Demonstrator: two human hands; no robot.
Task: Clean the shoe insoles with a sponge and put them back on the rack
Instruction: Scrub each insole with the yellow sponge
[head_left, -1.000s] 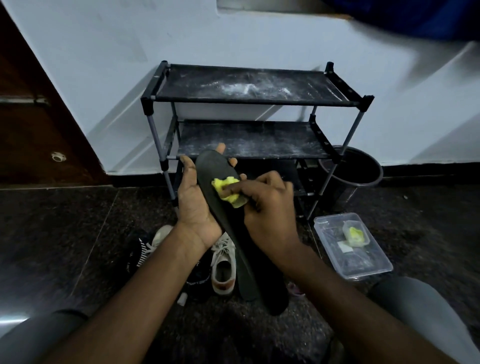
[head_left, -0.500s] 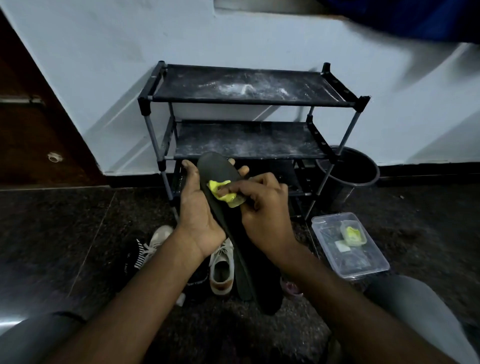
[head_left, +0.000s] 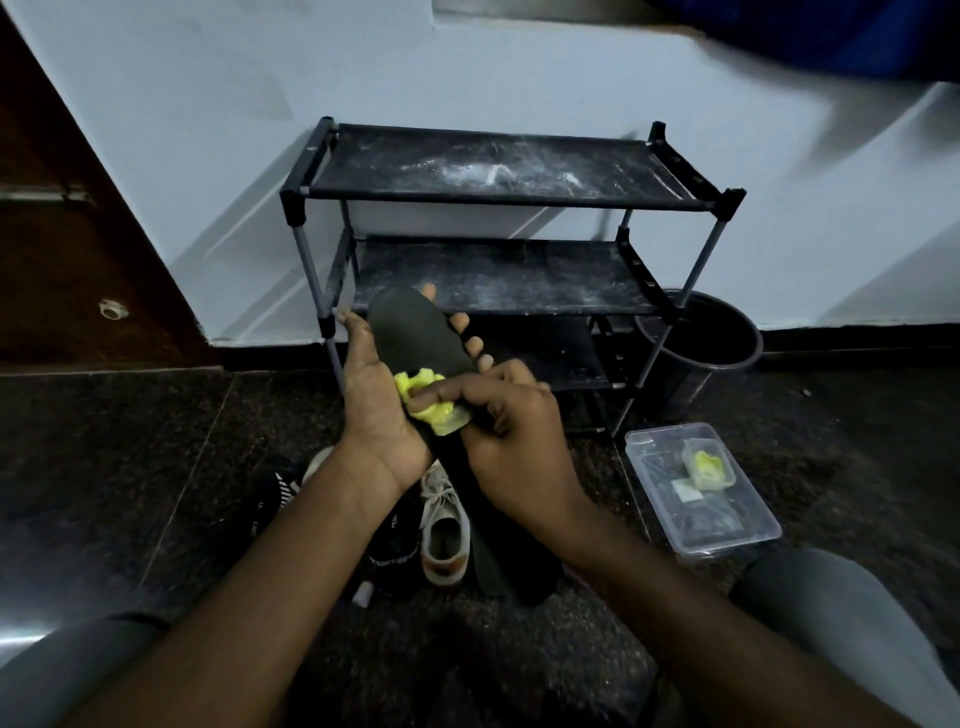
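The insole (head_left: 421, 338) is held up off the floor in front of the person, its long axis running away from the body: the rounded toe end points up and forward at the rack (head_left: 519, 280), while the heel end drops back toward the person behind the right hand (head_left: 514, 441). The left hand (head_left: 379, 410) grasps it from underneath, thumb along the left edge and fingertips curling up past the right edge. The right hand pinches a yellow sponge (head_left: 428, 400) and presses it onto the insole's middle, just beside the left palm. Judging by this, scrubbing is under way and the toe half above the sponge has to be covered with strokes along that long axis, away from the body. The rack stands straight ahead, just beyond the toe end, so the left hand, already carrying the insole, is the nearer one for setting it back. Shoes (head_left: 444, 525) lie on the floor below the hands, a clear plastic box (head_left: 727, 525) sits to the right, a black bin (head_left: 696, 343) beside the rack
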